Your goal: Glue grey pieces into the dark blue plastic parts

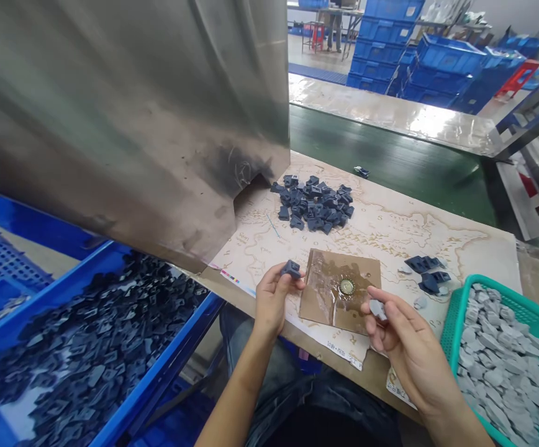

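Between thumb and fingers, my left hand (271, 299) grips a dark blue-grey plastic piece (291, 269) just left of a brown cardboard square (316, 298). My right hand (402, 329) pinches a small light grey piece (378, 309) over the cardboard's right edge. On the wet, glossy cardboard sits a small round cap (346, 287) with pale liquid in it. Beyond the cardboard lies a heap of loose dark pieces (318, 202). Several dark pieces (430, 273) are set out at the right, with a few grey bits beside them.
A green basket (447, 335) of grey pieces stands at the right. To the left, a blue bin (158, 338) holds many dark pieces. A large metal panel (158, 124) rises at the left. Behind the map-printed sheet (400, 217) runs a green conveyor belt (381, 149).
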Demonstrator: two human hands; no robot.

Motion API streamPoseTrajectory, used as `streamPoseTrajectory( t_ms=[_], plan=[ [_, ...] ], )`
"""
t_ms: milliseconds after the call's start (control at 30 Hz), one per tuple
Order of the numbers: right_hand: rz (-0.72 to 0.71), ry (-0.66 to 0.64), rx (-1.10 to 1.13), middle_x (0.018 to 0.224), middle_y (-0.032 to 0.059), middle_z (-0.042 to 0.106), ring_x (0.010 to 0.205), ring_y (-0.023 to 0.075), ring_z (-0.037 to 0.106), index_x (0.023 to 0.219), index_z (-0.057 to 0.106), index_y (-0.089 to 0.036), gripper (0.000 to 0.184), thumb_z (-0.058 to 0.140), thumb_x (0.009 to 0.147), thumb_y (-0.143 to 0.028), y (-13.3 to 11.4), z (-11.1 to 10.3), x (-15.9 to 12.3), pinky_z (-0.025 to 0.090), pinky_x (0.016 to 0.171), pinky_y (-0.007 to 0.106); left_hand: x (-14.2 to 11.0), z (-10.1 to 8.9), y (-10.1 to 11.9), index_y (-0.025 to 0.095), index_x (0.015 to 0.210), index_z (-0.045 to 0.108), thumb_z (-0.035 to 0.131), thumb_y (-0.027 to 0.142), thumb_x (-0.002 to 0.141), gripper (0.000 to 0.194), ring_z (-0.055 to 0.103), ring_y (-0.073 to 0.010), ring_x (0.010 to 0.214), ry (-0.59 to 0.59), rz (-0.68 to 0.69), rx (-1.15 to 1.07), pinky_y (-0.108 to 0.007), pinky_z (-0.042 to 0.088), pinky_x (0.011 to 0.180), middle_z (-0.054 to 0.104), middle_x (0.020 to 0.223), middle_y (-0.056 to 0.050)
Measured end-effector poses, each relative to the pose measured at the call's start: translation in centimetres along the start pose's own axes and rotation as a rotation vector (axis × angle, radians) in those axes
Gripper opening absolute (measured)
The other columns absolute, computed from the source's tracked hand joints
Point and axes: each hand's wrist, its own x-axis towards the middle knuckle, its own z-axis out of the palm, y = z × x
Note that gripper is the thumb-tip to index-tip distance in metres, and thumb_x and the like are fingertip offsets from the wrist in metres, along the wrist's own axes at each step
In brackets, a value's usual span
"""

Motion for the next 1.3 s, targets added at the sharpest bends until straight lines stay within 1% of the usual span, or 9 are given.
streamPoseTrajectory(
  t_ms=[100,233,400,600,767,867,967,1133,1300],
  plan=[
    [0.008,-0.045,-0.048,0.078,0.0014,0.068,0.052,0.0054,0.056,0.093,0.073,-0.026,0.035,0.081,0.062,-0.040,0.5,0.1,0.1,0.046,0.042,0.014,0.1,0.0,0.0,0.018,0.084,0.067,0.080,0.050,0.058,0.043,0.060,-0.0073,0.051,-0.003,0.016,-0.041,-0.018,0.054,0.049,0.068,0.066,0.001],
    [-0.036,-0.081,-0.093,0.084,0.0011,0.069,0.062,0.0084,0.062,0.099,0.069,-0.027,0.038,0.079,0.065,-0.038,0.9,0.3,0.0,0.054,0.056,0.018,0.3,-0.2,0.0,0.019,0.087,0.069,0.076,0.053,0.061,0.043,0.062,-0.0077,0.056,0.007,-0.015,-0.085,-0.017,0.054,0.049,0.068,0.074,0.000],
    [-0.093,-0.082,-0.173,0.083,0.0044,0.070,0.070,0.0139,0.065,0.094,0.064,-0.022,0.034,0.076,0.069,-0.039,0.7,0.3,0.0,0.056,0.063,0.026,0.4,-0.3,0.0,0.019,0.087,0.069,0.084,0.043,0.053,0.044,0.065,-0.0095,0.067,0.042,-0.039,-0.059,-0.016,0.055,0.055,0.069,0.080,-0.001],
    [-0.100,-0.068,-0.152,0.074,0.0028,0.070,0.066,0.0115,0.063,0.087,0.069,-0.022,0.029,0.078,0.067,-0.040,0.9,0.2,-0.1,0.053,0.060,0.021,0.4,-0.4,-0.3,0.021,0.080,0.067,0.089,0.034,0.047,0.042,0.064,-0.0080,0.065,0.048,0.018,-0.081,-0.014,0.053,0.056,0.069,0.077,0.001],
    [-0.036,-0.029,-0.041,0.063,0.0019,0.066,0.053,0.0094,0.057,0.084,0.074,-0.020,0.033,0.078,0.062,-0.044,0.7,0.5,0.3,0.049,0.048,0.020,0.4,-0.6,-0.4,0.021,0.082,0.071,0.087,0.036,0.051,0.038,0.067,-0.0121,0.076,-0.052,0.063,-0.007,-0.018,0.054,0.067,0.071,0.081,-0.002],
    [-0.061,0.079,-0.032,0.057,0.0016,0.065,0.048,0.0105,0.057,0.076,0.073,-0.018,0.028,0.078,0.057,-0.039,0.6,0.3,0.9,0.048,0.043,0.020,0.2,-0.8,-0.4,0.022,0.091,0.071,0.083,0.040,0.058,0.040,0.068,-0.0182,0.090,-0.135,0.047,0.021,-0.024,0.055,0.076,0.070,0.089,-0.004],
    [-0.133,0.144,-0.102,0.057,0.0035,0.066,0.046,0.0122,0.059,0.069,0.069,-0.016,0.019,0.073,0.057,-0.032,0.6,-0.2,1.5,0.047,0.041,0.021,0.1,-0.9,-0.3,0.023,0.103,0.067,0.076,0.046,0.066,0.045,0.066,-0.0209,0.094,-0.199,0.007,0.044,-0.027,0.057,0.071,0.067,0.094,-0.005],
    [-0.183,0.075,-0.265,0.047,0.0000,0.058,0.036,0.0091,0.047,0.069,0.066,-0.016,0.016,0.060,0.064,-0.031,0.9,-0.9,2.0,0.037,0.034,0.021,0.1,-1.1,-0.3,0.026,0.116,0.060,0.072,0.046,0.071,0.050,0.063,-0.0143,0.083,-0.267,-0.007,0.087,-0.021,0.056,0.059,0.063,0.095,-0.003],
    [-0.348,0.107,-0.745,0.049,-0.0032,0.053,0.041,0.0101,0.045,0.084,0.060,-0.018,0.022,0.057,0.072,-0.036,1.1,-1.4,2.6,0.036,0.040,0.023,0.0,-0.7,-0.4,0.020,0.094,0.063,0.079,0.035,0.065,0.036,0.063,-0.0148,0.084,-0.324,0.040,0.190,-0.021,0.053,0.066,0.067,0.090,-0.005]
  ],
)
